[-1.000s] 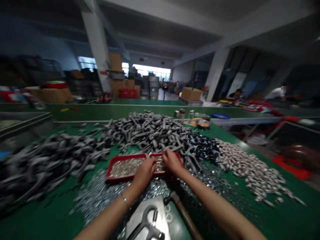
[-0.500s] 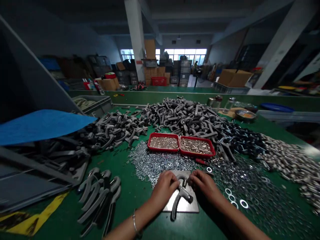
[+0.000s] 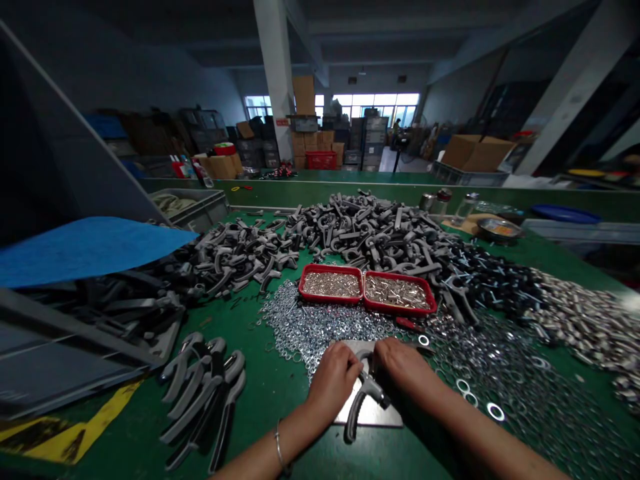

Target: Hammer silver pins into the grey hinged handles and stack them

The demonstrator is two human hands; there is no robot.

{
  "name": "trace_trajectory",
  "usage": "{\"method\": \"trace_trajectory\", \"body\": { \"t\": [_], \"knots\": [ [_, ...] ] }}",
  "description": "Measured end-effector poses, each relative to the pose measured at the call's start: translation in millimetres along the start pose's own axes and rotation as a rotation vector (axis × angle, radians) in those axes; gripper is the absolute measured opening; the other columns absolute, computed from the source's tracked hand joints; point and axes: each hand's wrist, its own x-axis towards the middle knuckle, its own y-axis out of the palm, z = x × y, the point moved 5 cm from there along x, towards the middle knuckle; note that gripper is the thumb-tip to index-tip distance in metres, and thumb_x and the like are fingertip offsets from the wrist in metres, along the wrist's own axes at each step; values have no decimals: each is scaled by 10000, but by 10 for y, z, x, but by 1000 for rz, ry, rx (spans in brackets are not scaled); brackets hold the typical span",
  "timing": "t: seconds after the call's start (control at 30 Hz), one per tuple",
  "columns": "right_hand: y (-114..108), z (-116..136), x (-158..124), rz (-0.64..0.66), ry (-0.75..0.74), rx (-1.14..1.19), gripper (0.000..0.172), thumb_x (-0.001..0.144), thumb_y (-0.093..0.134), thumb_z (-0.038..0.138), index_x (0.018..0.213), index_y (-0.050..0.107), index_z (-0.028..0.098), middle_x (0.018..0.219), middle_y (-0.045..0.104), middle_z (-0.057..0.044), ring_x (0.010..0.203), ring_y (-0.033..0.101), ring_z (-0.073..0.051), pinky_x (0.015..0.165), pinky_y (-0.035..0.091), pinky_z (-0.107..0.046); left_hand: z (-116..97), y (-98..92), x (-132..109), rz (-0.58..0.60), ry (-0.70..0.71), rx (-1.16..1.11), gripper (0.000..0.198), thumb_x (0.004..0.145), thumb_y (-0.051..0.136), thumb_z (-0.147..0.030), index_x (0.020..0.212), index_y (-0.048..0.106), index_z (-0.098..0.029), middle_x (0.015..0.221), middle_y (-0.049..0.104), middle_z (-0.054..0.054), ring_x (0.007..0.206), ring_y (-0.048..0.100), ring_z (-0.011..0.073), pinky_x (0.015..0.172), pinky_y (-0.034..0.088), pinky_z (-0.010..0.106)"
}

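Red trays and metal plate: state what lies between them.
In the head view, a scattered layer of small silver nuts covers the green bench between the red trays and the metal plate.

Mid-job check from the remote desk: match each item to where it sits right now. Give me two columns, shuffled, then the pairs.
Items
1. Two red trays
2. Blue sheet
3. Grey forked part
4. Bunch of grey forked parts

Places
A. On a metal plate, between the left hand and right hand
B. Side by side, between a heap of grey parts and spread washers
C. On the green bench, left of the hands
D. Far left, above dark parts

Pairs: 1-B, 2-D, 3-A, 4-C
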Motion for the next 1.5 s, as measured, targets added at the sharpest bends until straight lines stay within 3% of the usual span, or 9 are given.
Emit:
{"method": "trace_trajectory", "body": {
  "t": [0.17, 0.33, 0.4, 0.53, 0.73, 0.9, 1.17, 1.4, 1.5],
  "knots": [
    [-99, -72, 2, 55, -16, -94, 50, 891, 554, 226, 928, 588, 216, 899, 724, -76, 838, 673, -245, 732, 465, -316, -127, 74, 18, 67, 243, 343, 137, 955, 517, -162, 865, 620, -155, 912, 635, 81, 909, 572, 252, 844, 462, 403],
    [-258, -435, -503, 10, 158, -275, 188, 934, 490, 357, 1003, 568, 200, 980, 714, -170, 845, 693, -325, 676, 482, -386, -185, 184, -51, 196, 424, 432, 241, 985, 467, -144, 860, 673, -140, 895, 676, 86, 893, 604, 249, 829, 478, 398],
    [-196, -604, -744, 72, 250, -342, 194, 911, 511, 379, 949, 581, 202, 958, 711, -175, 849, 696, -355, 665, 491, -411, -228, 192, -160, 233, 443, 470, 211, 974, 546, -269, 956, 694, -119, 1006, 695, 123, 972, 607, 283, 864, 484, 429],
    [-117, -758, -991, 82, 324, -209, 216, 921, 461, 419, 868, 541, 226, 894, 694, -139, 813, 686, -323, 695, 503, -421, -309, 150, -396, 208, 349, 513, 581, 890, 643, -498, 1308, 581, -99, 1391, 561, 180, 1218, 518, 348, 1057, 394, 529],
    [-337, -428, -963, -65, 205, 224, 238, 981, 369, 471, 974, 474, 258, 899, 649, -66, 783, 634, -229, 730, 499, -352, -394, 152, -474, 202, 236, 573, 522, 915, 594, -336, 1373, 539, -93, 1427, 538, 188, 1249, 487, 371, 1047, 393, 562],
    [-306, -142, -986, 5, 124, 209, 213, 997, 365, 416, 944, 494, 255, 956, 637, -86, 816, 625, -234, 749, 481, -363, -413, 179, -457, 182, 234, 649, 465, 924, 533, -206, 1372, 545, -85, 1414, 553, 187, 1211, 508, 362, 986, 434, 547],
    [-380, -139, -1039, -73, 151, 236, 277, 992, 375, 479, 941, 518, 248, 915, 645, -65, 791, 627, -228, 737, 475, -361, -355, 292, -466, 153, 256, 754, 425, 947, 468, -160, 1355, 566, -95, 1403, 570, 158, 1206, 517, 332, 993, 431, 527],
    [-128, -619, -1156, -15, 449, 547, 389, 954, 346, 610, 865, 492, 261, 661, 602, 35, 471, 530, -163, 430, 423, -276, -362, 149, -386, 125, 185, 447, 404, 866, 527, -127, 1262, 608, -131, 1310, 610, 159, 1161, 543, 331, 1009, 428, 525],
    [-224, -830, -1091, -55, 299, 277, 373, 947, 384, 546, 827, 564, 242, 736, 667, -27, 640, 641, -213, 604, 526, -334, -234, -29, -227, 136, -1, 20, 454, 862, 556, -201, 1315, 534, -179, 1283, 612, 125, 1103, 596, 263, 972, 486, 417]
  ]
}}
